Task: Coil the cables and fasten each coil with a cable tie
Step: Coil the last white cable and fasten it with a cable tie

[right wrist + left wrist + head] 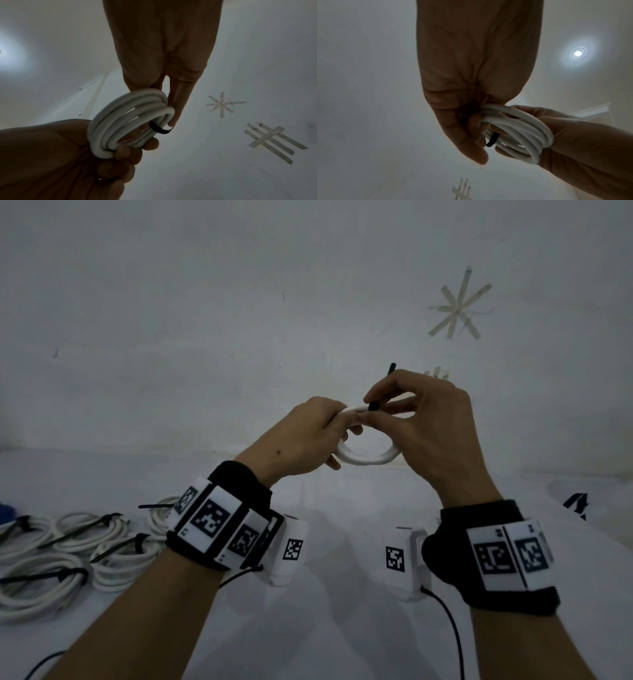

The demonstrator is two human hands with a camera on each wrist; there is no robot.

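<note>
White cable coil (pixel 363 455) held in the air between both hands. Left hand (pixel 301 436) grips its side; right hand (pixel 421 419) pinches a black cable tie (pixel 158 129) looped round the strands, apparently not tight. Tied coils (pixel 68 549) lie on the table (pixel 342 628).

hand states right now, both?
Left hand: grips the white cable coil.
Right hand: pinches the black cable tie looped round that coil.

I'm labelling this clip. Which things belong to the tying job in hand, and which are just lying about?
In the job: white cable coil, black cable tie, left hand, right hand.
Lying about: finished tied coils, tape marks on the wall.
</note>
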